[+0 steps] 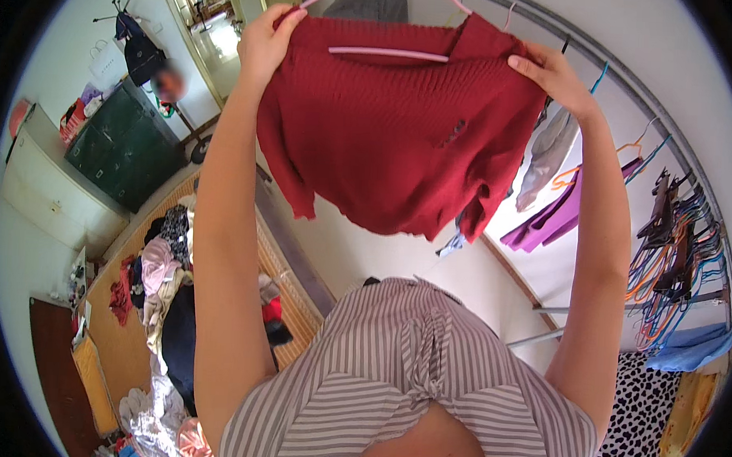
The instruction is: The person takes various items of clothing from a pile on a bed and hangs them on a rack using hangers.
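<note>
A dark red ribbed knit sweater [376, 131] is stretched out in front of me at arm's length. My left hand [267, 43] grips its left shoulder, and my right hand [550, 74] pinches the right shoulder. Inside the wide neckline sits a pink clothes hanger [389, 53]; its bar shows across the opening, and its sloping arms rise above the knit. The hook of this hanger is beyond the top of the view. Small dark marks or letters decorate the chest. Both sleeves hang down loosely.
On the right, a metal clothes rack [682, 144] carries purple clothing [547, 218] and many bunched hangers [677, 254]. Piled clothes [162, 262] cover part of a bed with a woven mat [289, 292] at left. Behind it stand a dark green cabinet [124, 144] and a coat stand [184, 119].
</note>
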Demonstrator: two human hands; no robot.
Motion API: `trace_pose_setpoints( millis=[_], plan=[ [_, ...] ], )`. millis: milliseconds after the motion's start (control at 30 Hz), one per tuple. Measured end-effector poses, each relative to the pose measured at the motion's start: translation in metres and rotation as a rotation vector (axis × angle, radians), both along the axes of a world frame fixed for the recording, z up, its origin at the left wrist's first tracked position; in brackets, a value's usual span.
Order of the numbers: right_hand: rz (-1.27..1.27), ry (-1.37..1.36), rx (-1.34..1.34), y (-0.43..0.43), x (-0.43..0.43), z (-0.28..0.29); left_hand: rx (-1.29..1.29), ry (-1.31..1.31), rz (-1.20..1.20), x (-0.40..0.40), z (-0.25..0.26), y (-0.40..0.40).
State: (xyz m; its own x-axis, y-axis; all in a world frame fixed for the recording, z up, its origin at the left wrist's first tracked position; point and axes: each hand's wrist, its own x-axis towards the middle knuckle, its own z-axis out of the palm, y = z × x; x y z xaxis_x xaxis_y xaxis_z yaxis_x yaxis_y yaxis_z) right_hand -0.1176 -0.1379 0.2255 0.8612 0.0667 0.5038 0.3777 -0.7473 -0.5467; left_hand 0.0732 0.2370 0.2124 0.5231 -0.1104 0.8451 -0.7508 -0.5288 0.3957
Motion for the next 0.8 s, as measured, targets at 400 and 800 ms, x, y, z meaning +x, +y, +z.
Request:
trace_pose_setpoints(
  millis=[400,800],
  plan=[
    [-0.079,0.084,-0.021,0.012,0.054,0.001,0.065,-0.036,-0.011,0.02,-0.02,0.012],
    [0.129,0.36,0.08,0.067,0.044,-0.081,0.276,0.052,-0.046,0.088,-0.116,0.037]
  ],
)
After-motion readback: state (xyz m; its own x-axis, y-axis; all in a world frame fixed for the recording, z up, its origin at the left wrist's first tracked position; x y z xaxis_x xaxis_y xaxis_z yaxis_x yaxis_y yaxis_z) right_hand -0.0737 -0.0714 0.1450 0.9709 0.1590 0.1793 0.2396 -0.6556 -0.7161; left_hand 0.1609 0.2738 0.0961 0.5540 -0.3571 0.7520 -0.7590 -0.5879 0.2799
